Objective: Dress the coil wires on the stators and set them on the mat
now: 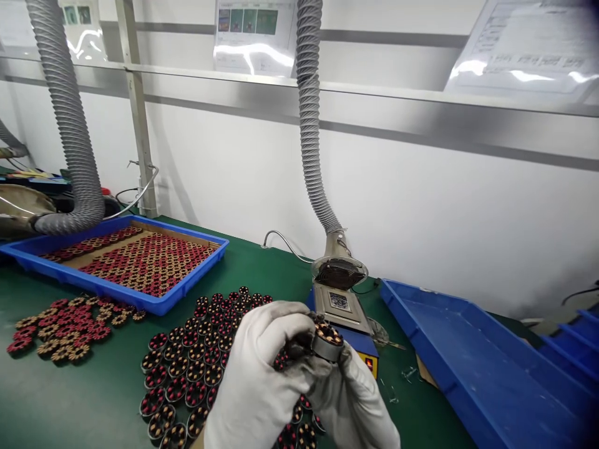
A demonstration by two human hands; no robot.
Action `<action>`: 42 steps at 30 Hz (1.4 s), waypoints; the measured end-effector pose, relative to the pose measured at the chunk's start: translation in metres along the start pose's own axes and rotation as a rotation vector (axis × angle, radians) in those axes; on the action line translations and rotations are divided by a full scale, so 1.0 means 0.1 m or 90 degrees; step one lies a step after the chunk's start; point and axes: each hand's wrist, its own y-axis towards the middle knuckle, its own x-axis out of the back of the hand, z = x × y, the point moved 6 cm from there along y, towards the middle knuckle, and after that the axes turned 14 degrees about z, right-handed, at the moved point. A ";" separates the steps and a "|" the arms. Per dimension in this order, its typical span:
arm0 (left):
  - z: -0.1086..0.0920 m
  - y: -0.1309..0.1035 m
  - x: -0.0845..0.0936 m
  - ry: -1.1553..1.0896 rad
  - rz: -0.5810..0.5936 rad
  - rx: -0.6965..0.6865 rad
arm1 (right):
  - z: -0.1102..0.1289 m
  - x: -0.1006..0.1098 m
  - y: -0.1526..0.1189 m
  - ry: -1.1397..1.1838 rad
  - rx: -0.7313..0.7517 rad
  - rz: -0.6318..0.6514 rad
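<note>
In front of me, a wound motor stator in a grey metal ring [327,343] is held up between both white-gloved hands, copper windings facing up. My left hand [262,374] is curled, its thumb and fingertips at the ring's left side. Against the right side of the ring press the closed fingers of my right hand [358,399]. Something dark sits by the left fingers; I cannot make out what. Below and behind my hands, many similar ringed stators [194,355] with red or copper windings lie in a cluster on the green table [107,399].
Bare wound cores [65,327] lie in a pile at left, before a blue tray [161,305] filled with more. Beyond my hands stands a blue solder pot [344,305] under a fume hood [339,271] on a grey hose [311,125]. Another blue tray [477,362] leans at right.
</note>
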 end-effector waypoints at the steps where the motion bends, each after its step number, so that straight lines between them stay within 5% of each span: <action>1: 0.01 0.00 0.00 -0.007 0.004 0.007 | 0.00 -0.01 0.00 -0.004 -0.001 -0.003; 11: 0.04 -0.01 -0.09 -0.133 0.052 0.051 | 0.07 -0.01 -0.04 -0.058 0.027 -0.077; 16: 0.11 -0.04 -0.09 -0.148 0.051 0.102 | -0.04 -0.01 -0.05 0.048 -0.024 -0.013; 21: 0.03 0.03 -0.08 0.010 0.085 -0.023 | -0.10 0.00 -0.04 0.112 -0.063 0.042; 31: 0.02 0.04 0.01 -0.055 0.044 -0.109 | -0.14 -0.04 -0.05 0.109 -0.079 0.058; 38: 0.33 -0.01 0.20 -0.373 -0.080 0.100 | -0.12 0.02 -0.09 0.085 -0.109 0.040; 42: 0.29 0.04 0.06 -0.423 0.101 0.178 | -0.09 0.04 -0.09 0.081 -0.095 0.012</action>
